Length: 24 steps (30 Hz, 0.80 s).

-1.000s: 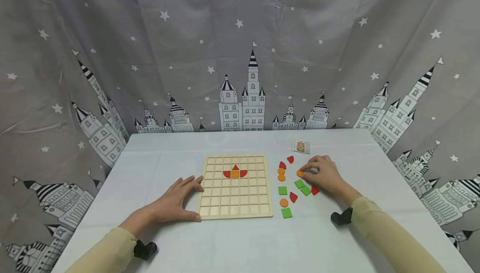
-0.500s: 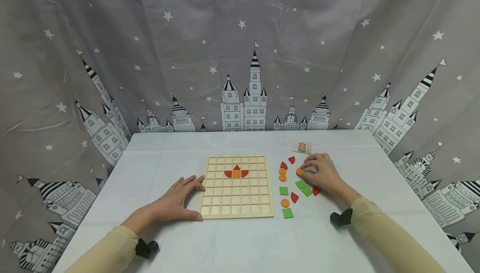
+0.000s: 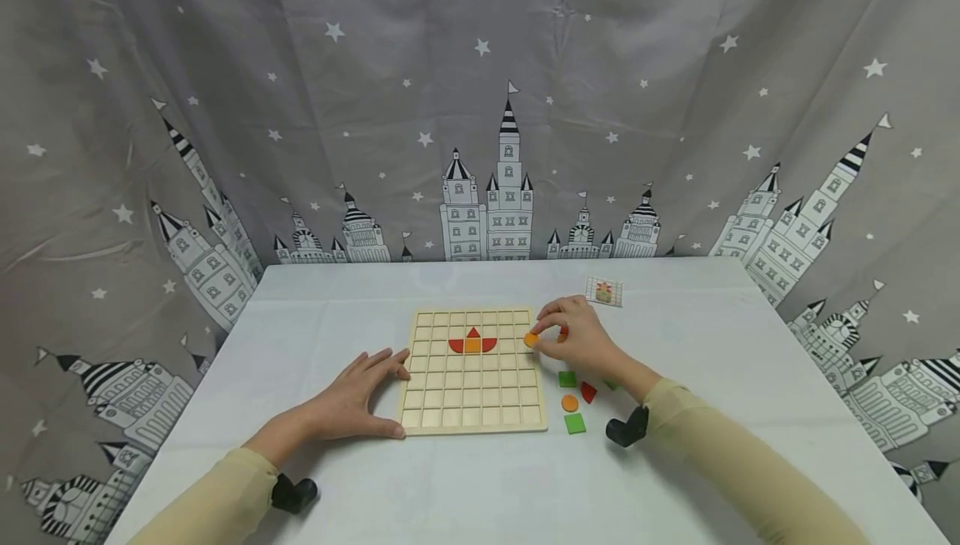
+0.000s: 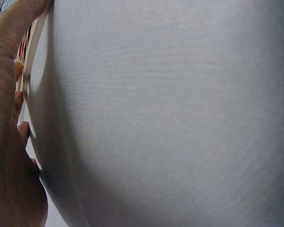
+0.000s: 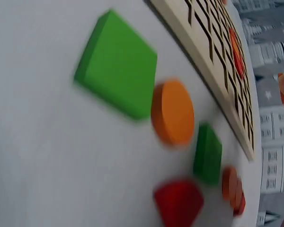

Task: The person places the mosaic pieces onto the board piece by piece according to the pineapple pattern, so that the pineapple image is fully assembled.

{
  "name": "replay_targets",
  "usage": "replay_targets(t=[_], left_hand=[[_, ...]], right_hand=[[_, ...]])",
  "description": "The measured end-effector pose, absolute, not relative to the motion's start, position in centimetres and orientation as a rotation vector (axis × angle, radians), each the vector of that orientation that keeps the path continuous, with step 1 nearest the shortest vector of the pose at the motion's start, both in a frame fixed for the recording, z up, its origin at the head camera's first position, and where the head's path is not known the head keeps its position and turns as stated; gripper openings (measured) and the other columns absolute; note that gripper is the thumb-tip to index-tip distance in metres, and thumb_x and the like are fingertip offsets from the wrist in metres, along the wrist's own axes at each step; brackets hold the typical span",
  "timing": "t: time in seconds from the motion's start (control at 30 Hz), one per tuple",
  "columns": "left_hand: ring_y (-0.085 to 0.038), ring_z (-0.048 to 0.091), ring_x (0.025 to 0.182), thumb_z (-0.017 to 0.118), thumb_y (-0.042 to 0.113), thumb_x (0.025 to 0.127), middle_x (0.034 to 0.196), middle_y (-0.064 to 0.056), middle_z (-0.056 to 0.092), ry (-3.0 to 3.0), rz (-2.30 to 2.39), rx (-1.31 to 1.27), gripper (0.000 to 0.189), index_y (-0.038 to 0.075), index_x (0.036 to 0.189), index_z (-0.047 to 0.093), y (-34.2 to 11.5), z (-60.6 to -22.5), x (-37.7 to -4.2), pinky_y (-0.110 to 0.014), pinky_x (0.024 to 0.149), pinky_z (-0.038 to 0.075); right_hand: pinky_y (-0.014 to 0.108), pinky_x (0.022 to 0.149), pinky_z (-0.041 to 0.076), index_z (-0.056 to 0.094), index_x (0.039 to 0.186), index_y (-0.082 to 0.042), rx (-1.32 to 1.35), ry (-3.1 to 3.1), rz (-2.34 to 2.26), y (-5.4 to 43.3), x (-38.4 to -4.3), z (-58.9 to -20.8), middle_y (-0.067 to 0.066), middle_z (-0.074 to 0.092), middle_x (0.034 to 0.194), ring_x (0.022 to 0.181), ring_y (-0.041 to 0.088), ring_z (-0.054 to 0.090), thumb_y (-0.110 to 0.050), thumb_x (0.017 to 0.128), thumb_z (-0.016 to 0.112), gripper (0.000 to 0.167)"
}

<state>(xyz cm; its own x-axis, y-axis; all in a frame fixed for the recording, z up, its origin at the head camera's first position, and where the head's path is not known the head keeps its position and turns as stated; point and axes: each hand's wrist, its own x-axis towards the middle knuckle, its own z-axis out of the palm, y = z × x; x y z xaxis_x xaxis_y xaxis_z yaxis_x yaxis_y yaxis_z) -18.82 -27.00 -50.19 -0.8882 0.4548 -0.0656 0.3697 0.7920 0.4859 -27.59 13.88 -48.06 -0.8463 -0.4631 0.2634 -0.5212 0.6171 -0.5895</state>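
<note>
A wooden grid board (image 3: 471,403) lies on the white table. Set in its upper middle are a red triangle (image 3: 473,332), an orange square (image 3: 472,346) and two red quarter-round pieces (image 3: 489,345). My left hand (image 3: 348,402) rests at the board's left side, thumb and fingers spread along the edge. Between thumb and fingertips my right hand (image 3: 576,337) pinches an orange disc (image 3: 531,340), held over the board's right edge. In the right wrist view only a bit of that hand shows at the right margin.
Right of the board lie green squares (image 3: 575,423), an orange disc (image 5: 175,112) and a red quarter-round piece (image 3: 588,392). My right hand and forearm hide several other pieces. A small pattern card (image 3: 604,291) lies near the back. A grey castle-print curtain (image 3: 360,153) hangs behind the table.
My right hand has carried the orange disc leftward from among the loose pieces to the board's right edge. The left hand has stayed at the board.
</note>
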Motion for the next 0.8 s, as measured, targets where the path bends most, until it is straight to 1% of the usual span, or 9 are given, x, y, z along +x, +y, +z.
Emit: replay_targets(t=[0.1, 0.2, 0.37, 0.5, 0.67, 0.8], left_hand=[[-0.036, 0.018, 0.154, 0.078, 0.078, 0.067, 0.167, -0.004, 0.029, 2.802, 0.698, 0.644, 0.084, 0.028, 0.129, 0.053, -27.0, -50.2, -18.8, -0.057, 0.125, 0.003], [-0.036, 0.018, 0.154, 0.078, 0.078, 0.067, 0.167, -0.003, 0.029, 2.802, 0.687, 0.644, 0.084, 0.027, 0.13, 0.053, -27.0, -50.1, -18.8, -0.057, 0.126, 0.003], [-0.036, 0.019, 0.154, 0.078, 0.078, 0.067, 0.167, -0.002, 0.028, 2.813, 0.66, 0.661, 0.083, 0.029, 0.13, 0.054, -26.9, -49.9, -18.8, -0.058, 0.125, 0.006], [-0.036, 0.02, 0.154, 0.079, 0.078, 0.066, 0.167, 0.001, 0.028, 2.821, 0.649, 0.65, 0.082, 0.032, 0.129, 0.054, -26.9, -49.8, -18.6, -0.059, 0.125, 0.008], [-0.037, 0.019, 0.154, 0.08, 0.078, 0.065, 0.167, 0.0, 0.029, 2.815, 0.666, 0.617, 0.082, 0.033, 0.128, 0.054, -26.9, -49.8, -18.6, -0.06, 0.125, 0.008], [-0.036, 0.019, 0.154, 0.08, 0.077, 0.065, 0.167, 0.001, 0.029, 2.81, 0.676, 0.617, 0.081, 0.033, 0.127, 0.053, -26.9, -50.0, -18.6, -0.059, 0.125, 0.007]], right_hand=[[0.049, 0.104, 0.039, 0.08, 0.094, -0.025, 0.896, -2.752, 1.024, 11.8, -27.5, -48.2, -0.007, 0.063, 0.116, 0.119, 0.023, 0.046, -0.027, 0.085, 0.083, 0.01], [0.046, 0.102, 0.039, 0.079, 0.093, -0.027, 0.941, -2.773, 0.989, 10.0, -27.3, -48.6, -0.01, 0.062, 0.115, 0.119, 0.02, 0.045, -0.032, 0.086, 0.083, 0.009], [0.042, 0.1, 0.038, 0.079, 0.093, -0.028, 1.008, -2.796, 0.911, 7.7, -27.1, -49.3, -0.011, 0.062, 0.117, 0.119, 0.018, 0.044, -0.041, 0.086, 0.083, 0.015], [0.042, 0.101, 0.038, 0.079, 0.093, -0.028, 1.027, -2.794, 0.895, 6.5, -26.8, -49.5, -0.01, 0.063, 0.117, 0.119, 0.018, 0.045, -0.041, 0.087, 0.082, 0.014], [0.045, 0.103, 0.038, 0.08, 0.093, -0.025, 1.044, -2.76, 0.86, 5.6, -26.6, -49.7, -0.007, 0.064, 0.115, 0.118, 0.021, 0.048, -0.039, 0.089, 0.081, 0.014], [0.044, 0.1, 0.04, 0.081, 0.094, -0.023, 1.043, -2.736, 0.835, 5.3, -26.5, -50.2, -0.007, 0.065, 0.113, 0.115, 0.021, 0.049, -0.037, 0.088, 0.081, 0.015]])
